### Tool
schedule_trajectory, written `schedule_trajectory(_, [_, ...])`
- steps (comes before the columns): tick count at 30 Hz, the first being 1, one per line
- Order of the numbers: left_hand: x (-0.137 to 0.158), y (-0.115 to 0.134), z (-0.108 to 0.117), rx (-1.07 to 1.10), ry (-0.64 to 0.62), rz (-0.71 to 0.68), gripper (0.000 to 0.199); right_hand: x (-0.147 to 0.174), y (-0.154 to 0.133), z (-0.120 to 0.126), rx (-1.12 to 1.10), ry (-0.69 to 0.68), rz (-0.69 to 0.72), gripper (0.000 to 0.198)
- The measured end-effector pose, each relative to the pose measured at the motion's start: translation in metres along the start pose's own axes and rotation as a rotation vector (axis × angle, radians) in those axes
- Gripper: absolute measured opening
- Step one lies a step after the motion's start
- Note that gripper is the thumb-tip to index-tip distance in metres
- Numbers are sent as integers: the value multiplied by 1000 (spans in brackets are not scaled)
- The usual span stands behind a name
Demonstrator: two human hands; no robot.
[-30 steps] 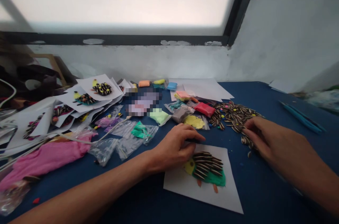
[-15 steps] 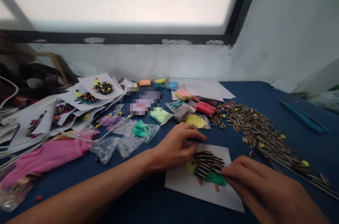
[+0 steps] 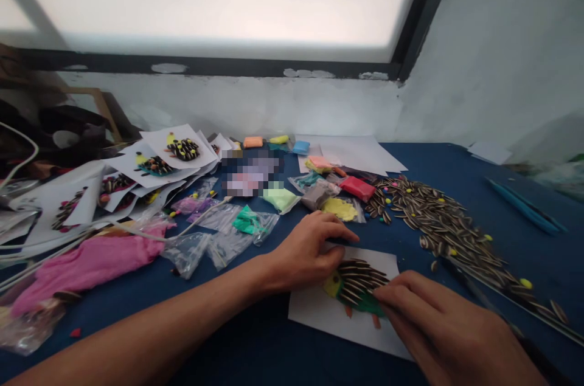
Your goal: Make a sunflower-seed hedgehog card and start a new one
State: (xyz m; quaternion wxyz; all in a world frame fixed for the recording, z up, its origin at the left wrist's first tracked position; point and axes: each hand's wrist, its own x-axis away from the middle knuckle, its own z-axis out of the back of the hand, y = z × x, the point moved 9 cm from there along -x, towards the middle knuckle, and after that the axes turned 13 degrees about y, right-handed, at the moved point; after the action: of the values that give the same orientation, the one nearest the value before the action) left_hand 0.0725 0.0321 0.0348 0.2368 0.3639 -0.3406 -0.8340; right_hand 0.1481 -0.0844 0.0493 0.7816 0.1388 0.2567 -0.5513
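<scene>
A white sheet of paper (image 3: 319, 319) lies before me with a clay hedgehog figure (image 3: 365, 301) on it: yellow head, green body, small orange-brown feet. Striped sunflower seeds (image 3: 362, 276) are set in rows as spines on its back. My left hand (image 3: 310, 252) rests across the sheet's upper left edge, fingers apart and stretched out, thumb close to the yellow head. On the green clay at the right of the seed rows, my right hand (image 3: 424, 307) has its thumb and fingertips pinched together. Whatever is between those fingertips is hidden.
A heap of sunflower seeds (image 3: 438, 216) spreads at the right, beside blue tweezers (image 3: 524, 203). Clay packets, including a red one (image 3: 358, 188), lie behind the sheet. Finished seed pictures (image 3: 182, 149), pink clay (image 3: 91, 264), plastic bags (image 3: 187, 252) and a white cable (image 3: 196, 225) fill the left.
My right hand's pinched fingertips have moved slightly left over the green clay. My left hand stays on the sheet, and the whole view has shifted a little.
</scene>
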Motion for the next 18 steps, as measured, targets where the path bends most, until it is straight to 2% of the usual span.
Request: schedule_trajectory(18, [0, 1, 0, -14, 2, -16, 36, 0, -6, -9, 35, -30, 21, 18])
